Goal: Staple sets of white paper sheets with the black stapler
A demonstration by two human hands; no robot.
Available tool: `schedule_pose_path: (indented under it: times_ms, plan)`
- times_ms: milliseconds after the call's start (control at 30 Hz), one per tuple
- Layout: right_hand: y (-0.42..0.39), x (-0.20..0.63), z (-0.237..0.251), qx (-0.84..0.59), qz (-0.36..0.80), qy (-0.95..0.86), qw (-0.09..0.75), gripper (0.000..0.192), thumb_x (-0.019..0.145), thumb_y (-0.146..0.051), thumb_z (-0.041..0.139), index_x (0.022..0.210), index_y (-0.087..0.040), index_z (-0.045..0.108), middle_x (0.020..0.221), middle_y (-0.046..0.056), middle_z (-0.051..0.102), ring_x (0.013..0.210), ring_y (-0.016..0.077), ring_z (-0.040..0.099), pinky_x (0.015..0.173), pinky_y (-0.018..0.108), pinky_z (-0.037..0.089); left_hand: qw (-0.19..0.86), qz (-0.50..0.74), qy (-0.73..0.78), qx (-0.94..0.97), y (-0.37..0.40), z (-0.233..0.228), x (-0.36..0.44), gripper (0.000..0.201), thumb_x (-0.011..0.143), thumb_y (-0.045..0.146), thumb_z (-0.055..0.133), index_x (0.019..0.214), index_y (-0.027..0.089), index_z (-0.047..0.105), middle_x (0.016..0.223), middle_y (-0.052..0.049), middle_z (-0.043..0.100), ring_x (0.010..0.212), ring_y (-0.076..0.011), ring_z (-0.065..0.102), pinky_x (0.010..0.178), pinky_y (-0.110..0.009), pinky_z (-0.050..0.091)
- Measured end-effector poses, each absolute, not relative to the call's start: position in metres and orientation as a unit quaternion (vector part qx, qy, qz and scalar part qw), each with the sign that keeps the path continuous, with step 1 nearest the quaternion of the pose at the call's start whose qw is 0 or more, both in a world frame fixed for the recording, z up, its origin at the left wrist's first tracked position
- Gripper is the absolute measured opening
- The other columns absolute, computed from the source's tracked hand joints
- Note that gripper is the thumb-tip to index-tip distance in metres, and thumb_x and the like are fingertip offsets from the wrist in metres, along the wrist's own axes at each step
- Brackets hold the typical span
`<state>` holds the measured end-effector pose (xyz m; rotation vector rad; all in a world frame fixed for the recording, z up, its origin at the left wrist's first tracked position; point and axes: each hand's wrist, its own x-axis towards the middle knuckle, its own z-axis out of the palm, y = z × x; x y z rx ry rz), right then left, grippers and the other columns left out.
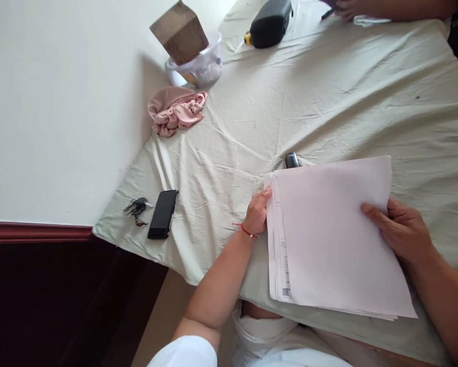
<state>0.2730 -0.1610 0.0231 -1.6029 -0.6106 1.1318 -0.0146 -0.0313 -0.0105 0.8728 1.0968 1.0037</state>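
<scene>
White paper sheets in a stack (pixel 335 234) lie on the pale green cloth-covered table (pixel 328 102), near edge. I note my left hand (pixel 257 211) gripping the stack's left edge and my right hand (pixel 402 232) pressing fingers on top, squaring it. A black phone (pixel 163 214) lies well apart.

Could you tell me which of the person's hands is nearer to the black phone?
Left. The left hand grips the paper stack's left edge, just right of the black phone; the right hand is across the stack.
</scene>
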Motion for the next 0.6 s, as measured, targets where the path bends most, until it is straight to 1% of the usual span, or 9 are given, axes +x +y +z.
schedule_pose_path:
  times_ms: [67,167,233,333,400,500,600]
  plan:
    - [-0.161,0.272,0.024,-0.667,0.469,-0.258,0.519,0.046,0.066,-0.056,0.097,0.098,-0.026,0.082,0.085,0.001,0.080,0.060,0.0174,0.069,0.048,0.027,0.058,0.683,0.437,0.466,0.355,-0.034,-0.002,-0.011,0.046,0.074,0.065,0.085,0.090,0.023,0.079,0.096,-0.006,0.083,0.117,-0.0300,0.076,0.099,-0.042,0.061]
    - [-0.160,0.272,0.022,-0.673,0.461,-0.266,0.513,0.048,0.068,-0.059,0.095,0.100,-0.026,0.082,0.087,0.002,0.079,0.063,0.0182,0.069,0.050,0.028,0.059,0.725,0.411,0.420,0.358,-0.036,0.008,-0.007,0.056,0.073,0.075,0.084,0.087,0.021,0.081,0.090,-0.009,0.083,0.109,-0.0337,0.079,0.093,-0.046,0.065]
    - [-0.159,0.271,0.020,-0.677,0.436,-0.281,0.522,0.047,0.071,-0.062,0.092,0.099,-0.025,0.080,0.084,0.001,0.077,0.065,0.0169,0.066,0.052,0.026,0.057,0.730,0.404,0.410,0.369,-0.037,0.011,-0.005,0.055,0.074,0.076,0.084,0.086,0.022,0.082,0.088,-0.009,0.084,0.108,-0.0341,0.080,0.093,-0.046,0.066]
    - [-0.158,0.271,0.017,-0.693,0.362,-0.306,0.544,0.044,0.076,-0.064,0.087,0.092,-0.025,0.076,0.078,-0.001,0.071,0.063,0.0119,0.058,0.052,0.020,0.049,0.726,0.408,0.410,0.372,-0.036,0.011,-0.005,0.055,0.072,0.075,0.086,0.088,0.022,0.084,0.088,-0.008,0.084,0.108,-0.0341,0.081,0.093,-0.046,0.067]
    - [-0.158,0.271,0.015,-0.708,0.324,-0.315,0.543,0.043,0.078,-0.064,0.086,0.090,-0.024,0.075,0.076,-0.002,0.069,0.062,0.0101,0.054,0.052,0.018,0.044,0.723,0.413,0.411,0.372,-0.035,0.011,-0.006,0.057,0.072,0.076,0.086,0.090,0.021,0.083,0.088,-0.008,0.084,0.108,-0.0338,0.081,0.092,-0.045,0.067]
    - [-0.159,0.270,0.016,-0.717,0.322,-0.328,0.524,0.040,0.080,-0.062,0.084,0.091,-0.024,0.075,0.076,-0.002,0.068,0.063,0.0101,0.053,0.053,0.019,0.042,0.715,0.416,0.415,0.378,-0.035,0.012,-0.005,0.057,0.072,0.077,0.084,0.086,0.022,0.082,0.087,-0.007,0.084,0.108,-0.0328,0.081,0.091,-0.043,0.067]
    - [-0.159,0.268,0.019,-0.726,0.324,-0.343,0.500,0.038,0.082,-0.060,0.081,0.091,-0.024,0.075,0.073,-0.002,0.066,0.062,0.0105,0.052,0.053,0.021,0.039,0.704,0.418,0.427,0.385,-0.036,0.012,-0.005,0.060,0.070,0.081,0.083,0.080,0.023,0.080,0.082,-0.007,0.082,0.107,-0.0323,0.080,0.087,-0.041,0.067]
